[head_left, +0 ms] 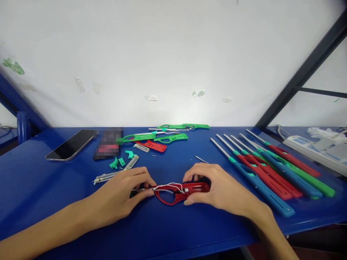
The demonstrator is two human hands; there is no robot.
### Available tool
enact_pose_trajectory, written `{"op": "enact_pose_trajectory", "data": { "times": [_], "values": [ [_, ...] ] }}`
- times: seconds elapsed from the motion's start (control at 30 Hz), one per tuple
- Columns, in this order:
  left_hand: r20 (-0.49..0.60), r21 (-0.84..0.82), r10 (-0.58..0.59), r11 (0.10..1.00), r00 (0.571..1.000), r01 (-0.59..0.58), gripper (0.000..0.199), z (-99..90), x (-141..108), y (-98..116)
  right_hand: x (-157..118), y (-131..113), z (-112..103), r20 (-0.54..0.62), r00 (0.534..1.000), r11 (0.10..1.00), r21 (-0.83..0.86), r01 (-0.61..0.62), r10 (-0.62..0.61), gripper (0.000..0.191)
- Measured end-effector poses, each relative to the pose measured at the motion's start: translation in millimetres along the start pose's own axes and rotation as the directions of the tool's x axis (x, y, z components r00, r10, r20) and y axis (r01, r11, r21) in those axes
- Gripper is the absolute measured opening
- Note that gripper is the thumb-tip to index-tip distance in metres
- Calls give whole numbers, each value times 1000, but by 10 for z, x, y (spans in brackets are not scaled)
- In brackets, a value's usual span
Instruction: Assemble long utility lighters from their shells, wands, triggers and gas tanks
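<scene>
A red lighter handle half (169,196) lies on its back near the table's front, its inner side up, with white wires and a small white block in it. My left hand (138,187) pinches its narrow end, where a metal tube runs under the fingers. Around the wide end curl the thumb and fingers of my right hand (207,184). Just beyond my left hand are clear gas tanks (131,164) and green trigger pieces (116,163). A thin metal rod (202,159) lies behind my right hand.
Several assembled long lighters (260,177) lie in a row at right, by a white power strip (311,148). Green handle halves (173,138), metal tubes and a red half (153,145) lie at the back. A phone (72,144) and a blurred dark packet (108,142) lie at left.
</scene>
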State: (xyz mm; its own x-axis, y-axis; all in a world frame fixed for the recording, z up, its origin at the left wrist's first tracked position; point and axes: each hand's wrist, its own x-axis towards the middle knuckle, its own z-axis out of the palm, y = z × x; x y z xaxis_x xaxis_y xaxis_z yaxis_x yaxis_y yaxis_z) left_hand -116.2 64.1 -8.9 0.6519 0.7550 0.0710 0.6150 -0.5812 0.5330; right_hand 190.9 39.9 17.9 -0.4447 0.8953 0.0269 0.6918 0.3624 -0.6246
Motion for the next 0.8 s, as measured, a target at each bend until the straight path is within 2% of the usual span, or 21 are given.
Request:
{"op": "enact_pose_trajectory", "data": {
  "times": [0.17,0.8],
  "values": [
    [16,0,-27,1000,1000,27,21,-1,-5,5,31,31,-2,15,1000,1000,8,26,-26,19],
    [21,-10,-16,1000,1000,16,22,7,2,-23,51,68,38,21,1000,999,28,17,-18,17]
  ]
}}
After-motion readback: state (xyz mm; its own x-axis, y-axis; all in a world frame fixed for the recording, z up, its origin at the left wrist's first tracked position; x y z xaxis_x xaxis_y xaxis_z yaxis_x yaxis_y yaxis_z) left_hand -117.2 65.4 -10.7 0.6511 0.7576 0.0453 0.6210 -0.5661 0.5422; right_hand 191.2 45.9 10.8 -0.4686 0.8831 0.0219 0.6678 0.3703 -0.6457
